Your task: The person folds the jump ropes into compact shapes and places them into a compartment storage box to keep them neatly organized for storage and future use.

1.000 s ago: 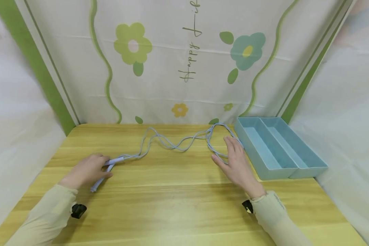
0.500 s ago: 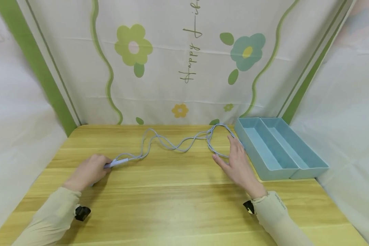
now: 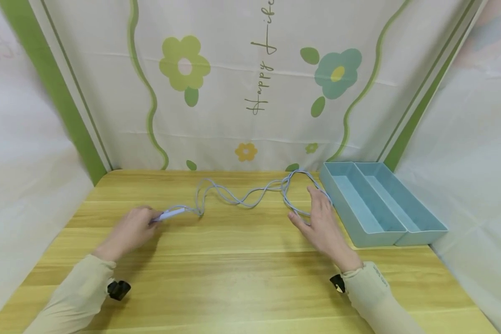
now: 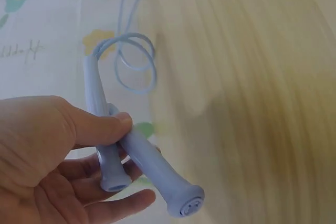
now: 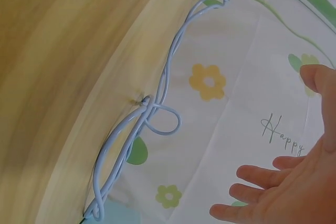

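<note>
My left hand (image 3: 131,230) holds both handles of a light blue skipping rope (image 3: 290,203). In the left wrist view, the thumb presses across the two crossed handles, one slim handle (image 4: 94,85) pointing up and the other handle (image 4: 155,163) slanting down to a rounded end. From them the cord runs in waves across the table to a loop on the right. My right hand (image 3: 323,227) hovers by that loop with fingers extended and spread. The right wrist view shows the twisted cord (image 5: 169,59) apart from the right hand's fingers.
Two blue-grey trays (image 3: 386,239) stand side by side at the table's right back, just beyond the right hand. The wooden table (image 3: 242,278) ends at the back against a flower-printed cloth (image 3: 225,93). Similar pale cloth hangs at both sides.
My left hand has gathered the two handles together, lifted them and moved slightly right. The cord near them has bunched up. My right hand has stayed almost in place.
</note>
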`<state>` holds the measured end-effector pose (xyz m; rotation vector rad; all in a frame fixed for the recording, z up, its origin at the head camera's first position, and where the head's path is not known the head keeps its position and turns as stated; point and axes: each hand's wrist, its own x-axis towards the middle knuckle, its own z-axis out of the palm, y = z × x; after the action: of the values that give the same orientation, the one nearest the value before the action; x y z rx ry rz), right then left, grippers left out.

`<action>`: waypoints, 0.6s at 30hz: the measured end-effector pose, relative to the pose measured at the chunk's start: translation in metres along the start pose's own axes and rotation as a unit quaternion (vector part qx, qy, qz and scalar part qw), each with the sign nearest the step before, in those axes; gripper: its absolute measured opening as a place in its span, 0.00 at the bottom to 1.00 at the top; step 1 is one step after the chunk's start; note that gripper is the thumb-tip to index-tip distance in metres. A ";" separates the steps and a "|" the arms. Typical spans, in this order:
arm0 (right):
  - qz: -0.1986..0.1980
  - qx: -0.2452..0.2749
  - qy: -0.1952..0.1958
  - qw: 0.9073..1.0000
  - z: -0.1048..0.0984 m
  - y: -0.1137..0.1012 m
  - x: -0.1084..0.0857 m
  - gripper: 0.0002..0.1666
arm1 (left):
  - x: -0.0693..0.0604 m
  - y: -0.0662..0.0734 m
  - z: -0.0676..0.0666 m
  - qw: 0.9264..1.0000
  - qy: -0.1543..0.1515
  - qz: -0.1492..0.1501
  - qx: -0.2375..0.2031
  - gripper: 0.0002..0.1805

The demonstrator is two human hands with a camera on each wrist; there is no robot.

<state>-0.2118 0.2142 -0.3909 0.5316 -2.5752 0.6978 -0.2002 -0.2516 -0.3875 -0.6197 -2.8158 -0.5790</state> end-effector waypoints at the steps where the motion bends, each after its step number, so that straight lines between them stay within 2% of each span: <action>1: -0.002 0.000 0.001 1.000 0.000 0.000 0.000 0.53 | 0.001 0.003 0.000 1.000 0.002 0.003 -0.005 0.05; 6: -0.013 -0.004 0.006 1.000 0.002 0.000 0.000 0.52 | 0.008 0.021 0.002 0.999 0.028 0.012 -0.041 0.12; 10: -0.019 -0.004 0.009 1.000 0.003 -0.001 0.001 0.51 | 0.014 0.038 0.011 0.994 0.056 0.019 -0.091 0.13; 15: -0.018 0.005 -0.003 1.000 0.001 -0.009 0.002 0.50 | 0.020 0.062 0.022 0.981 0.058 0.022 -0.185 0.15; 18: -0.017 0.013 -0.012 1.000 0.001 -0.015 0.003 0.48 | 0.022 0.075 0.026 0.974 0.065 0.031 -0.216 0.15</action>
<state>-0.2079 0.2007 -0.3842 0.5948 -2.5749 0.7183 -0.1898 -0.1697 -0.3801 -0.7077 -2.5484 -1.1901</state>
